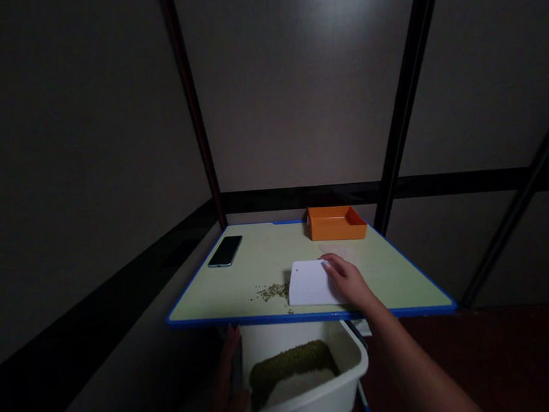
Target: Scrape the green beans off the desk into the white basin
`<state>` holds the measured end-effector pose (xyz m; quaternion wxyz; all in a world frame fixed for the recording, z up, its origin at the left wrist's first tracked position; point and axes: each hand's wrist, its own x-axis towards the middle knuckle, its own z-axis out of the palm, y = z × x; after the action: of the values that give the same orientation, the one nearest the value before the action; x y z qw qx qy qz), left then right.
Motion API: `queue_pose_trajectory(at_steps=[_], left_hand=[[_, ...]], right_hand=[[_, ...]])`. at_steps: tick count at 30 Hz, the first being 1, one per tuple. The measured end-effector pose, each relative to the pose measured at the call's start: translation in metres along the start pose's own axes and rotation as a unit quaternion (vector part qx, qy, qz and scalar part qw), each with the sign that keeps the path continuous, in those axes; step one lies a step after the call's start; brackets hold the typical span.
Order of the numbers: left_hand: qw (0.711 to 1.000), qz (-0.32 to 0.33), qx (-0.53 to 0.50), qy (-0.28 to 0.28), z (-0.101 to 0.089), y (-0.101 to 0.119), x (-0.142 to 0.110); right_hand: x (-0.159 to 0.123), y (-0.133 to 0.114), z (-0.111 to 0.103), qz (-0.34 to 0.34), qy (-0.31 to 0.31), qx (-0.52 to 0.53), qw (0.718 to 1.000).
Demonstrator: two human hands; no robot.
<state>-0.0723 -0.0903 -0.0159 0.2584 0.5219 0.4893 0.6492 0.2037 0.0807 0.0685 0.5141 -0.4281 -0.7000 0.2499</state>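
My right hand (pixel 347 280) grips a white flat scraper (pixel 311 285), thumb on top, its left edge beside a small scatter of greenish-brown grains (pixel 273 291) on the table. Below the table's front edge, a white tub (pixel 317 401) holds a heap of green grains (pixel 294 363), with its pale bottom showing at the near side. My left hand (pixel 228 382) is at the tub's left side, fingers up along its wall and holding it; this area is dark.
A pale green table (pixel 250 253) with a blue rim stands against dark wall panels. An orange open box (pixel 337 223) sits at its back right. A black phone (pixel 226 251) lies at the left. A blue-tipped stick (pixel 365 404) shows right of the tub.
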Motion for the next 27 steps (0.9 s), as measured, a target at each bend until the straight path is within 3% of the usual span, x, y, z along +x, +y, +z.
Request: queue_pose_trajectory(at_steps=[6, 12, 17, 22, 27], left_hand=[[0.999, 0.018, -0.005, -0.046, -0.004, 0.006, 0.004], [0.999, 0.023, 0.008, -0.045, -0.006, -0.001, 0.004], [0.998, 0.020, 0.023, -0.046, -0.006, -0.005, 0.003], [0.999, 0.025, 0.026, -0.006, 0.001, -0.010, 0.001], [0.999, 0.032, 0.032, 0.007, 0.004, -0.011, 0.000]], right_hand=[[-0.014, 0.012, 0.004, 0.022, 0.071, -0.007, 0.997], [-0.013, 0.006, 0.003, 0.029, 0.049, 0.004, 0.998], [-0.015, 0.005, 0.003, 0.041, 0.068, 0.007, 0.997], [-0.016, 0.005, 0.003, 0.054, 0.088, -0.002, 0.995], [-0.014, 0.001, 0.002, 0.053, 0.068, -0.009, 0.996]])
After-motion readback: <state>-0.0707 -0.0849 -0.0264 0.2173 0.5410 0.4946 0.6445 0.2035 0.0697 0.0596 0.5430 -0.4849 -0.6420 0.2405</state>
